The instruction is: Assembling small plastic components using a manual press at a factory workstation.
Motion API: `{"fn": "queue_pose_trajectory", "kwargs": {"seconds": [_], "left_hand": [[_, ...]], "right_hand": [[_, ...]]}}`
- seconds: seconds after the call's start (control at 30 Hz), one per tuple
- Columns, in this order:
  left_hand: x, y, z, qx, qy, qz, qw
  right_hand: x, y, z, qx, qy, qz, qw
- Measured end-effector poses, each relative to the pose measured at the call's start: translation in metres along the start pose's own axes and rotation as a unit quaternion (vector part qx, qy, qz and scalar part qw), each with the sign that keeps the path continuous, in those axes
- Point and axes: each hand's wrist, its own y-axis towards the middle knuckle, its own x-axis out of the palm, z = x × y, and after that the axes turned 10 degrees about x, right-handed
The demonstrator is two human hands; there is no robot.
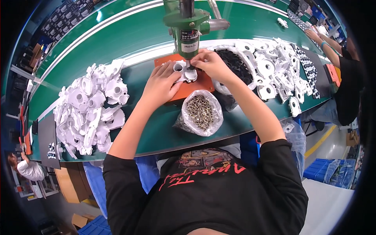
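Note:
A white plastic part (191, 76) with round openings lies on an orange base plate (187, 91) beneath a green press (189, 23). The press's metal tip comes down onto or just over the part; I cannot tell if they touch. My left hand (161, 81) grips the part's left side, thumb at its near edge. On the other side, my right hand (211, 64) has its fingers bent together beside the press tip, and what they hold, if anything, is hidden. Close in front of the plate stands a clear bag (216, 124) full of small metal pins or screws (199, 111).
White plastic parts are heaped at left (84, 107) and right (270, 66). A bag of black pieces (235, 64) stands right of my right hand. Behind the press runs a green conveyor belt (129, 29). A co-worker's arm (329, 51) reaches in at far right.

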Motion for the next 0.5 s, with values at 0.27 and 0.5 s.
{"fn": "queue_pose_trajectory", "kwargs": {"seconds": [0.27,0.5], "left_hand": [[-0.004,-0.003,-0.003,0.011,-0.005,-0.077,0.997],[0.012,-0.007,0.023,-0.059,0.005,0.000,0.998]], "right_hand": [[0.018,-0.001,0.001,0.010,-0.165,0.058,0.984],[0.025,-0.003,0.010,-0.008,-0.204,0.095,0.974]]}}
